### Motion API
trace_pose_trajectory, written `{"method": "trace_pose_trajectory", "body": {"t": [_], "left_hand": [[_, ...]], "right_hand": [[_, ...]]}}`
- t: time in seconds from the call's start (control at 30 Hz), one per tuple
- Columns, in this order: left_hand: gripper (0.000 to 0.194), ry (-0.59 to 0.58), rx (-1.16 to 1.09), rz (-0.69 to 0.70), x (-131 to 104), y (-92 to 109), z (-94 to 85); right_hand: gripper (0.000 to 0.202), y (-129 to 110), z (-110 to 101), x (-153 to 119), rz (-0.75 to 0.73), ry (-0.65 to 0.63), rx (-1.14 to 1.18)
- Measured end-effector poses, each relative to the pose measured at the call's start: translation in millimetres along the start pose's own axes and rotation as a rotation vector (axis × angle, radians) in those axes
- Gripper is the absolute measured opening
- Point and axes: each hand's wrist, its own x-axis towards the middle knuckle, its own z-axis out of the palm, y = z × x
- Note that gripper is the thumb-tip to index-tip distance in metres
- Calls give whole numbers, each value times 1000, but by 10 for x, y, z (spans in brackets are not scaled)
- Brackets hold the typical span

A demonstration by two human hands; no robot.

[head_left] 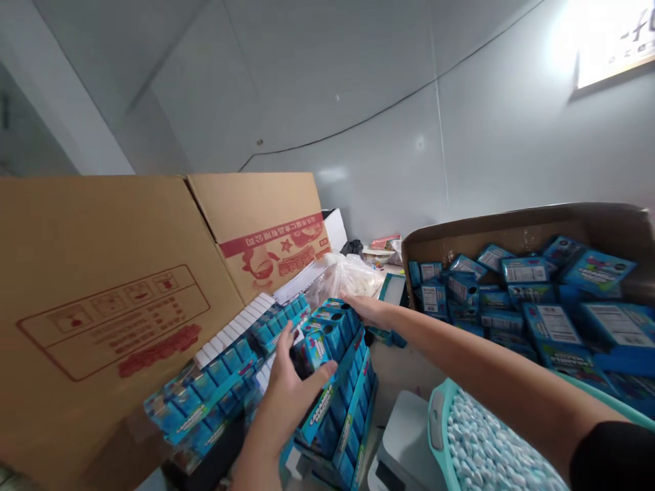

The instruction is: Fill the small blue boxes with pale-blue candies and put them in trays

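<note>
A stack of display trays filled with small blue boxes stands in front of me. My left hand is at the stack's near left end, thumb and fingers spread beside the upper boxes. The thumb seems to touch a box; no firm grip shows. My right hand reaches to the far end of the top tray, against its boxes. Its fingertips are blurred and partly hidden there. Left of the stack lie more blue-box trays and a row of white boxes.
A large brown carton stands at left. Another carton at right holds many loose blue boxes. In front of it are a turquoise basket of pale blue and white pieces and a grey-white device. A clear plastic bag lies behind.
</note>
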Motion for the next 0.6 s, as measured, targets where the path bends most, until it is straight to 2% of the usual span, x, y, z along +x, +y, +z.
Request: {"method": "trace_pose_trajectory", "body": {"t": [0.03,0.1,0.17,0.23,0.3,0.4,0.5,0.6], "left_hand": [[112,-82,39,12,-16,-21,-72],[118,-178,97,96,-25,-52,-203],[110,-146,132,124,-6,-61,-288],[92,-51,139,45,21,-38,-303],[74,19,53,-53,35,20,-252],[54,88,-41,-71,22,135,-105],[58,112,153,-94,8,194,28],[62,145,298,-90,10,146,97]], "right_hand": [[60,21,-6,-9,6,-8,17],[60,44,-36,-8,17,-16,34],[61,56,-67,9,19,-9,31],[65,66,-83,26,15,13,17],[68,73,-87,34,9,38,-1],[66,77,-91,25,-2,54,-27],[64,73,-97,-4,-4,50,-54],[66,69,-102,-35,-2,41,-83]]}}
